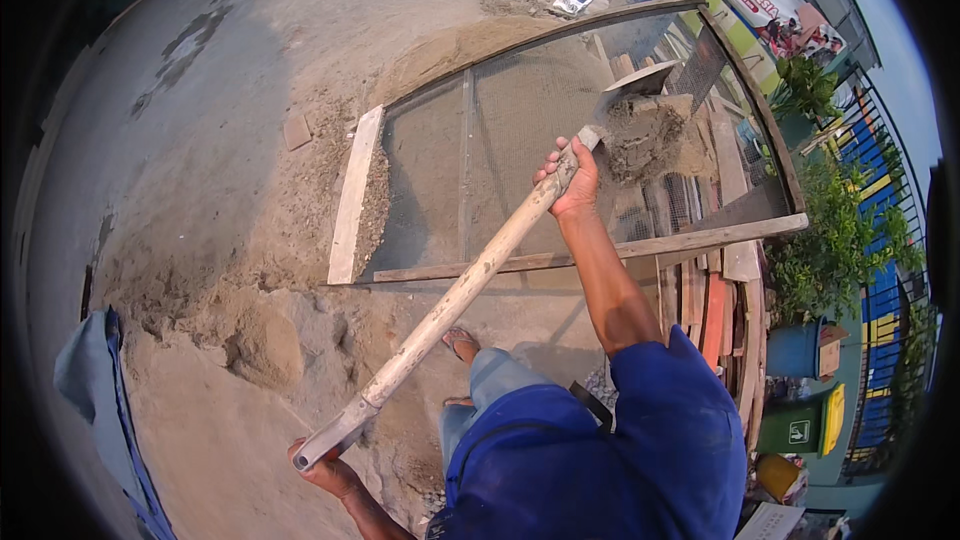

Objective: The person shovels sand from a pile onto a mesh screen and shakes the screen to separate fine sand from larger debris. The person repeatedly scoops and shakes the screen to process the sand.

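My right hand (574, 185) grips a shovel's wooden handle (472, 280) near its metal blade (632, 82). My left hand (330, 470) is closed on the handle's far end at lower left. The blade is tilted over a large wood-framed mesh screen (530, 100), with a clump of damp sand (645, 135) just below it on the mesh. Grit lines the screen's pale left board (352, 195).
Dug sand (260, 340) lies left of my feet, a blue tarp (100, 400) at far left. Planks (715, 310) are stacked under the screen's right side, beside plants (830, 220), a blue bucket (790, 350), a green bin (790, 425) and a fence (880, 270).
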The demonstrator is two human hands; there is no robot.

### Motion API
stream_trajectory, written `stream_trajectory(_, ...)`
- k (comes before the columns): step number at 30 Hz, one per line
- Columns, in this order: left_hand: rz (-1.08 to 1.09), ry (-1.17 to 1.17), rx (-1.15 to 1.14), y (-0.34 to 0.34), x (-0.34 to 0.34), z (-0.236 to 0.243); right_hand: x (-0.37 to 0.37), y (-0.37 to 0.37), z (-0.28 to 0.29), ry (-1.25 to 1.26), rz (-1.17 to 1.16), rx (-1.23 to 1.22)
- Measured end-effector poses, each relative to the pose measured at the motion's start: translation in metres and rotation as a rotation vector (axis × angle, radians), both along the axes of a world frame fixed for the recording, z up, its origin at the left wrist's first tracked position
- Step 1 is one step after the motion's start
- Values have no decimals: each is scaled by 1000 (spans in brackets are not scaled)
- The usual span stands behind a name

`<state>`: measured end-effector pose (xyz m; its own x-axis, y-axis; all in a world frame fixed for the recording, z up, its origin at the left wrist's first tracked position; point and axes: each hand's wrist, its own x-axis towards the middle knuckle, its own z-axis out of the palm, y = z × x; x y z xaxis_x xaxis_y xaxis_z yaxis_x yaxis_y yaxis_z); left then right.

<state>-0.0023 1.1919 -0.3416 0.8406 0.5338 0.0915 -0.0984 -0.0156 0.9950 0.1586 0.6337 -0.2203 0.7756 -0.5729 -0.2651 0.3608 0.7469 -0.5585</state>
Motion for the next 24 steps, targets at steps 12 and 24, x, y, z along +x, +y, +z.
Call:
stream_trajectory(12, 5, 210, -441, 14, 3, -1, 60, 60, 91, -340, 292, -25)
stream_trajectory(24, 1027, 962, -760, -17, -490, -31, -81, 399, -298, 920, 1214, 130)
